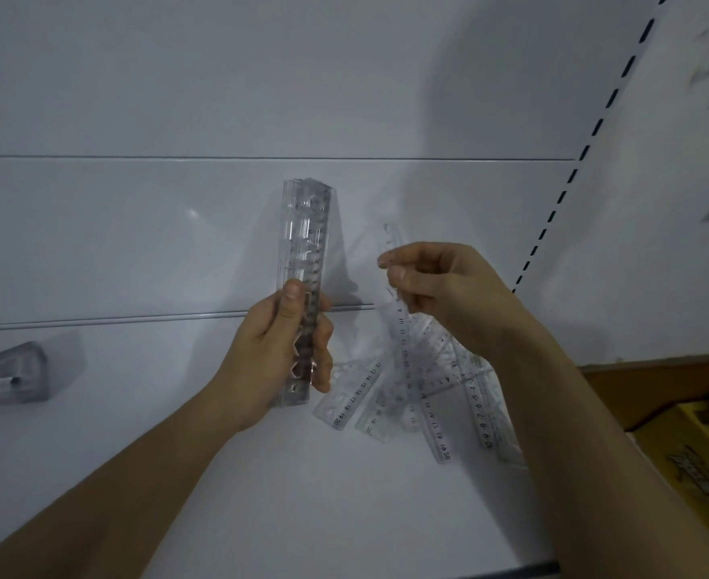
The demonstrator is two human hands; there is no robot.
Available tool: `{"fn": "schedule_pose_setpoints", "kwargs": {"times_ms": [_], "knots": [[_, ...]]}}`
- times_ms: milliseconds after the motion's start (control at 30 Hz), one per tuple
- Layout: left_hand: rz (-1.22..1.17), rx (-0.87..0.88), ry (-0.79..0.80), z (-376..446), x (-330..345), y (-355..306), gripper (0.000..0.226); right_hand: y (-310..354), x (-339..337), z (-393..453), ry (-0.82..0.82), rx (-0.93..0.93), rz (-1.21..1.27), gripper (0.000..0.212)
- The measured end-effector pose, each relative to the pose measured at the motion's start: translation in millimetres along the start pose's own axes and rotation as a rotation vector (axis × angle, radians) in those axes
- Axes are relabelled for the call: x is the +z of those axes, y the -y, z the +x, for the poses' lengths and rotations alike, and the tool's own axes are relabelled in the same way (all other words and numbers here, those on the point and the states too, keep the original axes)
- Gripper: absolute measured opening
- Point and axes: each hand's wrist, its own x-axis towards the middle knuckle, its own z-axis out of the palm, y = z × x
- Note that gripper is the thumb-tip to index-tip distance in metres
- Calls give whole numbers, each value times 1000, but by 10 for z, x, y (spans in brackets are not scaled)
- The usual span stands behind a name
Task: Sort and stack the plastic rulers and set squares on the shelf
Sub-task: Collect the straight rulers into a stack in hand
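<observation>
Here, left hand (279, 348) gripping a stack of rulers (304, 261) upright, right hand (440, 286) pinching a single ruler (405, 328), loose rulers (390, 394) on the shelf (135, 411).

The loose clear ruler (350, 394) lying on the white shelf (135, 411) reads 12 to 20 along its edge, and the long ruler (423, 394) pinched by the right hand (440, 290) shows 10, 11 and on to 20 at its lower end. Another ruler (481, 411) at the right reads 3 to 10; print on the yellow box (695, 474) is too blurred to read
</observation>
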Motion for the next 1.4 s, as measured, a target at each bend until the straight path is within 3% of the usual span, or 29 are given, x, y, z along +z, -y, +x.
{"fn": "schedule_pose_setpoints", "kwargs": {"times_ms": [133,267,367,467,600,667,800,967,1133,1200,1300,1400], "knots": [[3,-71,43,-40,39,-41,57,62,95,-29,77,-69,162,9],[53,-74,150,-79,80,-44,54,53,243,-43,27,-158,107,7],[42,-82,155,-65,61,-14,46,-24,334,-23,-186,-200,-228,29],[16,-39,80,-15,3,13,47,-51,210,19,-355,-154,-657,35],[184,180,9,35,-48,51,38,-107,115,-32,-88,225,-1014,62],[314,282,14,40,-82,75,30,-99,164,-52,-86,274,-1046,66],[463,324,66,29,-85,106,25,-57,188,-47,-158,269,-986,63],[484,340,46,37,-69,94,23,-136,146,-17,-127,276,-826,66],[491,358,59,32,-74,82,23,-182,121,21,-114,155,-808,38],[497,363,65,25,-77,76,23,-145,58,-7,-7,109,-920,34],[508,360,64,23,-78,70,22,-137,2,-32,263,122,-1133,56],[500,366,67,20,-76,69,22,-111,30,-48,289,124,-1181,57]]}}
